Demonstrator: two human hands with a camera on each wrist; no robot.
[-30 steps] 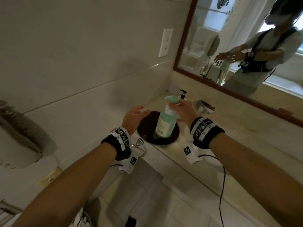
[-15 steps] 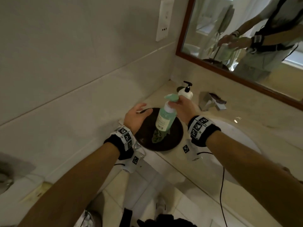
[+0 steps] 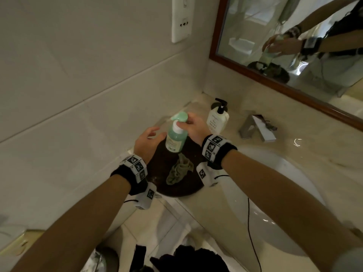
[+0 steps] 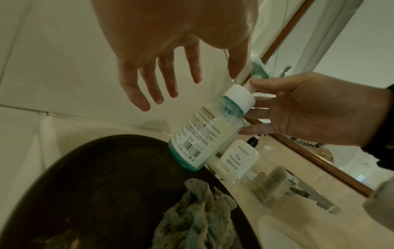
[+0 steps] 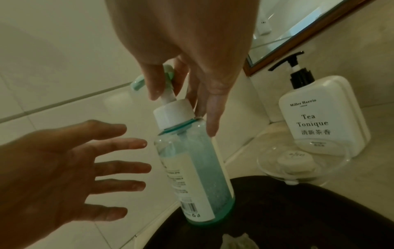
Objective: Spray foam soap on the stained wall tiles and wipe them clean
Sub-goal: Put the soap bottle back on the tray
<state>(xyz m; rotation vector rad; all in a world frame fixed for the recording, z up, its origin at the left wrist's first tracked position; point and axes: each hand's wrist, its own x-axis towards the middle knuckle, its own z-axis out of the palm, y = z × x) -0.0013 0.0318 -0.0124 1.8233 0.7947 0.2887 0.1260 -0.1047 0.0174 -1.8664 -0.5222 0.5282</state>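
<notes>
The teal foam soap bottle (image 3: 175, 137) with a white collar and mint pump head leans over a dark round tray (image 3: 188, 191), its base at the tray's far edge. My right hand (image 3: 183, 123) pinches the bottle's neck just under the pump; the right wrist view shows this right hand (image 5: 181, 104) with thumb and fingers around the bottle (image 5: 192, 168). To the left of the bottle, my left hand (image 3: 157, 132) is open, fingers spread, not touching it. A crumpled grey-green cloth (image 3: 179, 171) lies on the tray. Pale wall tiles (image 3: 78, 114) rise behind.
A white lotion pump bottle (image 3: 217, 120) and a small glass dish (image 5: 296, 161) stand in the counter corner. A metal faucet (image 3: 257, 128) and a white basin (image 3: 275, 193) are to the right. A wood-framed mirror (image 3: 294, 46) and a socket plate (image 3: 181, 18) are on the walls.
The head view has dipped down toward the counter, bringing the cloth into sight. My left hand has come closer to the bottle. My right hand has kept its hold on the neck.
</notes>
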